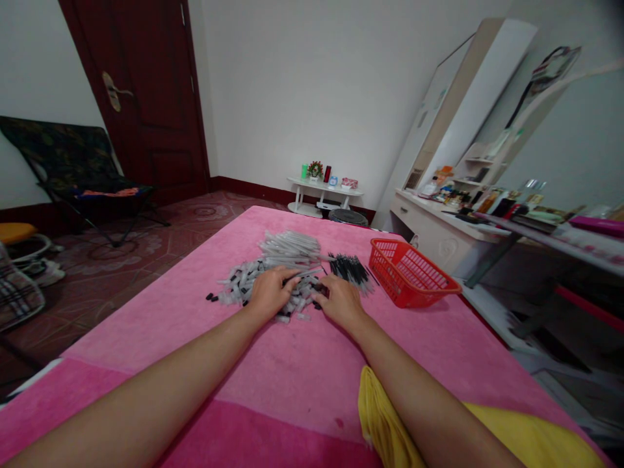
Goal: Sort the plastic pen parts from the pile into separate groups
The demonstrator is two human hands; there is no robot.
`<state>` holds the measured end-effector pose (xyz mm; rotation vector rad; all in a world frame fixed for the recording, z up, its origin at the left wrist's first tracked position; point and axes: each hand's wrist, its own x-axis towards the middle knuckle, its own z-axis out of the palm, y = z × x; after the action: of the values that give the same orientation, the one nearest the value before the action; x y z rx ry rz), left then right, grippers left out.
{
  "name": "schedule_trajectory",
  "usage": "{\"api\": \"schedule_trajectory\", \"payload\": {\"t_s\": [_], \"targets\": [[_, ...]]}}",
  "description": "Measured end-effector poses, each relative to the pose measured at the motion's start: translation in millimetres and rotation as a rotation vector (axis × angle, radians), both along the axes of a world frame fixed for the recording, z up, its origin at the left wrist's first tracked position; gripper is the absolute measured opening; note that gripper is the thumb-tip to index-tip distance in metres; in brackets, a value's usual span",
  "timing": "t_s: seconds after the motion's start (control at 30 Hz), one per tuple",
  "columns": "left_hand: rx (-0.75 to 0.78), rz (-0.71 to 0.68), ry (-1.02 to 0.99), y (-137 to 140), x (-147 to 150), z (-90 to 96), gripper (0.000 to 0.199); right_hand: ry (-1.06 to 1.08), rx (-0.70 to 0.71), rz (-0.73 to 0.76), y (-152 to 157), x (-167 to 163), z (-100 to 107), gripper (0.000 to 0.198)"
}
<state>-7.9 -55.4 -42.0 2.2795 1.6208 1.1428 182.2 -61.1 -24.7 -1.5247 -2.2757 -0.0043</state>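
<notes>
My left hand is over a pile of small clear and black pen caps, its thumb and fingers closed on a slim clear pen barrel that points right. At the pile's right edge, my right hand has its fingers bent and thumb drawn in near a dark piece. Whether it grips that piece is too small to tell. Behind the left hand lies a heap of clear pen barrels. A bundle of black-tipped pen refills lies just beyond my right hand.
A red plastic basket stands right of the refills on the pink cloth-covered table. Yellow cloth lies under my right forearm. A cluttered dressing table is to the right, and a folding chair to the left.
</notes>
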Motion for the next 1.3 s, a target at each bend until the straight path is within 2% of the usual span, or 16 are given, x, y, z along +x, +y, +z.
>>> {"api": "schedule_trajectory", "payload": {"t_s": [0.1, 0.27, 0.53, 1.07, 1.2, 1.3], "targets": [[-0.003, -0.002, -0.014, 0, 0, -0.1, 0.029, 0.064, -0.005, -0.003, 1, 0, 0, 0.011], [0.010, -0.005, -0.037, 1, -1, -0.2, 0.030, 0.212, 0.018, -0.062, 11, 13, 3, 0.016], [0.026, -0.051, -0.007, -1, -1, 1.2, 0.028, 0.485, 0.062, 0.060, 22, 26, 11, 0.019], [-0.019, -0.157, -0.043, 0, -1, 0.3, 0.028, 0.508, 0.072, 0.219, 14, 20, 18, 0.018], [0.018, -0.141, -0.065, -1, -2, 0.0, 0.025, 0.494, 0.053, 0.242, 13, 17, 19, 0.017], [0.087, -0.104, -0.044, -4, -2, 1.4, 0.024, 0.530, -0.015, 0.214, 12, 13, 17, 0.016]]}}
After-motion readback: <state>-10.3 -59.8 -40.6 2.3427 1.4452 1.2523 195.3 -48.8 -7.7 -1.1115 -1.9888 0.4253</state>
